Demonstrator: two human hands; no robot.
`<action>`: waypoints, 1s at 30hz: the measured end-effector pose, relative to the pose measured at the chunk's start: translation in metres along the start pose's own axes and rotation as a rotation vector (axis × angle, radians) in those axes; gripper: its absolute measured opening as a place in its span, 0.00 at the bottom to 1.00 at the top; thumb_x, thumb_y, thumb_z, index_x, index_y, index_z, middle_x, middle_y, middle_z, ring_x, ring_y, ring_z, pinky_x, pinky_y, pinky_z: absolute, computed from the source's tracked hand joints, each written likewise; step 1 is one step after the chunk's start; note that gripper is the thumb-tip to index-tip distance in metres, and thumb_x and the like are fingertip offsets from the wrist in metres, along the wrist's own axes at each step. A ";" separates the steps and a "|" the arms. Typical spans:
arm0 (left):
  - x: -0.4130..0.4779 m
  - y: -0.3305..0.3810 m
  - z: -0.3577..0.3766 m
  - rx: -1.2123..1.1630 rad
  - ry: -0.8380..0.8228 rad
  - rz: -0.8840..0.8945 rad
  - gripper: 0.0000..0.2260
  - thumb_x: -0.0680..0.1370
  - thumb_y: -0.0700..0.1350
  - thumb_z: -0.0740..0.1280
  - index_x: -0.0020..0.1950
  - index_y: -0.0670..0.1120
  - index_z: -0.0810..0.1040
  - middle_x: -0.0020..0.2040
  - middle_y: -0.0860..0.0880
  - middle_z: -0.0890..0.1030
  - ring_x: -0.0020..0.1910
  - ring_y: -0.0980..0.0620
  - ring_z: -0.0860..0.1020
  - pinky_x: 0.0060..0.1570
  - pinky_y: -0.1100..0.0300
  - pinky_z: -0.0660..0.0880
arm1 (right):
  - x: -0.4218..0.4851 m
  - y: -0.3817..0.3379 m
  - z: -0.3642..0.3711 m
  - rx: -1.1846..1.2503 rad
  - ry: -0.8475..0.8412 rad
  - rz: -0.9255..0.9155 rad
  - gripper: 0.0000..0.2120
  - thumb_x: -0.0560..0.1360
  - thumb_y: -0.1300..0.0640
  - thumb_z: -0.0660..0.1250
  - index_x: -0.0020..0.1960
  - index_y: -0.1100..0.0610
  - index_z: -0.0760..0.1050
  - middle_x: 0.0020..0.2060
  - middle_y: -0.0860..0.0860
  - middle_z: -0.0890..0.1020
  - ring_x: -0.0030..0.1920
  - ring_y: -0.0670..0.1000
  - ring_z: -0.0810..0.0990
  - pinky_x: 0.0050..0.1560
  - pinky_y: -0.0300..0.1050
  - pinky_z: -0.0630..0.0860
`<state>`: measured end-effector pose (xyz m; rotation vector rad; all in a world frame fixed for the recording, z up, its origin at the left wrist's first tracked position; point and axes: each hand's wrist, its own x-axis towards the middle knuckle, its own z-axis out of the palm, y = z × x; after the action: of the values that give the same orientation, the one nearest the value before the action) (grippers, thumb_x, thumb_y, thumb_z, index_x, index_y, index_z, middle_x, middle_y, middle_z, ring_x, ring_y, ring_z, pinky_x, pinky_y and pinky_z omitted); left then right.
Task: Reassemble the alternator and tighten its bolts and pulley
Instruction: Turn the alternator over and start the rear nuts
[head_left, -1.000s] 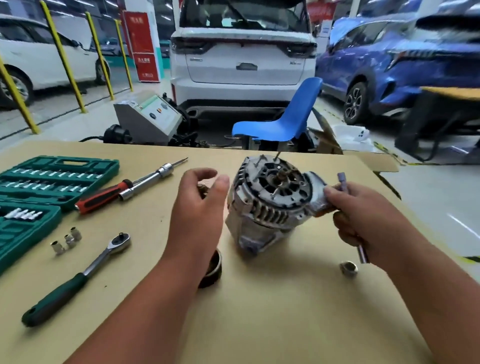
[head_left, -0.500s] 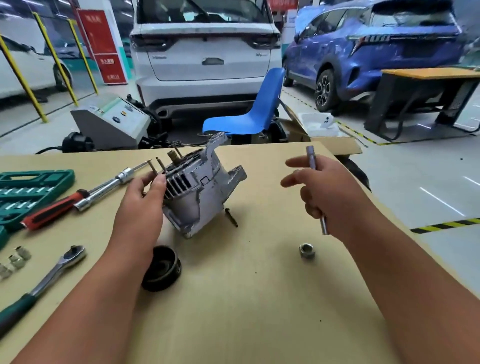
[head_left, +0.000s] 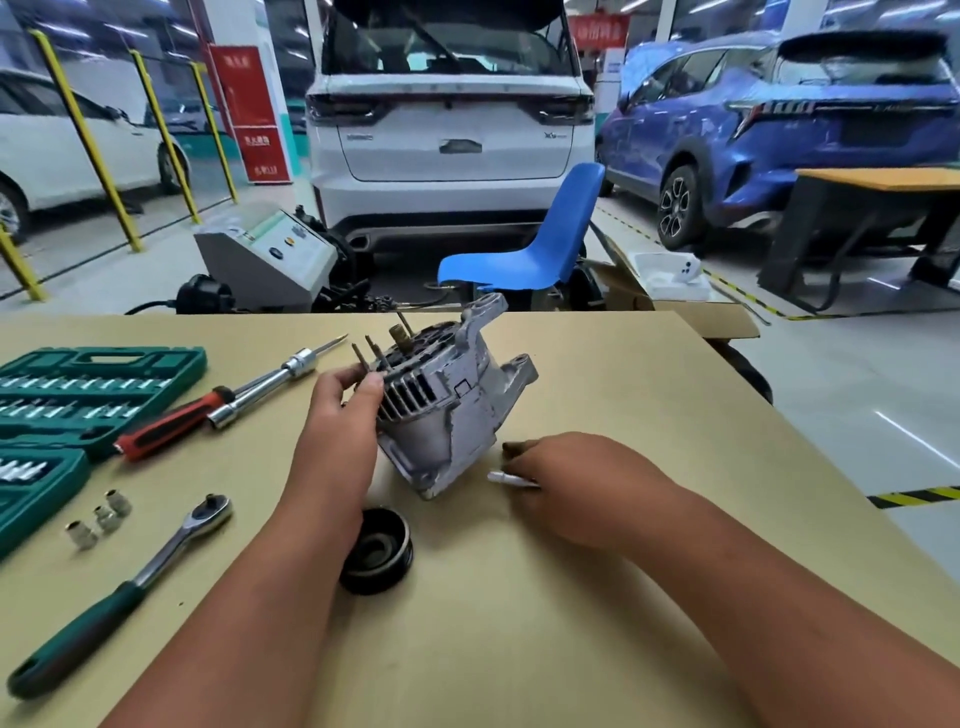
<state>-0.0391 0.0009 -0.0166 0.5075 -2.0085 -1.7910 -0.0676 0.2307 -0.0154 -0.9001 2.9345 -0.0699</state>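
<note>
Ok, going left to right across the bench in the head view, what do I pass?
Green socket case → red-handled driver → left hand → the alternator it grips → right hand, holding a thin metal rod.

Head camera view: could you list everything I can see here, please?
table: one, tan, foreground
alternator: one, silver-grey, tilted, table centre
pulley: one, black, table, near side of alternator
ratchet: one, green handle, front left
sockets: three, silver, loose, left
socket case: one, green, left edge
driver: one, red handle, beside case
chair: one, blue, behind table
cars: three, two white, one blue, background
left hand: one, grips alternator
right hand: one, holds thin silver tool
</note>
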 end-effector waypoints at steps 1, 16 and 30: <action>0.000 0.001 0.000 -0.010 0.006 -0.012 0.08 0.85 0.61 0.60 0.57 0.61 0.76 0.50 0.58 0.79 0.43 0.53 0.73 0.45 0.53 0.69 | -0.001 0.003 -0.001 -0.021 0.003 0.047 0.09 0.80 0.50 0.62 0.53 0.49 0.79 0.46 0.49 0.82 0.46 0.56 0.81 0.40 0.48 0.77; 0.000 0.005 -0.005 -0.098 -0.088 -0.167 0.25 0.68 0.73 0.68 0.55 0.57 0.79 0.49 0.54 0.79 0.42 0.49 0.72 0.39 0.53 0.69 | -0.023 0.013 -0.019 0.350 0.129 0.079 0.16 0.75 0.61 0.67 0.49 0.39 0.80 0.42 0.43 0.80 0.38 0.43 0.77 0.37 0.39 0.72; -0.011 0.005 -0.003 0.063 -0.074 0.004 0.29 0.71 0.70 0.72 0.65 0.58 0.70 0.55 0.56 0.79 0.44 0.56 0.76 0.41 0.55 0.70 | -0.044 0.017 -0.041 1.093 0.856 -0.047 0.11 0.80 0.67 0.70 0.52 0.52 0.83 0.43 0.48 0.89 0.26 0.40 0.77 0.28 0.27 0.67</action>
<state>-0.0283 0.0044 -0.0115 0.4621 -2.1195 -1.7731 -0.0445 0.2705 0.0263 -0.7937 2.6459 -2.2285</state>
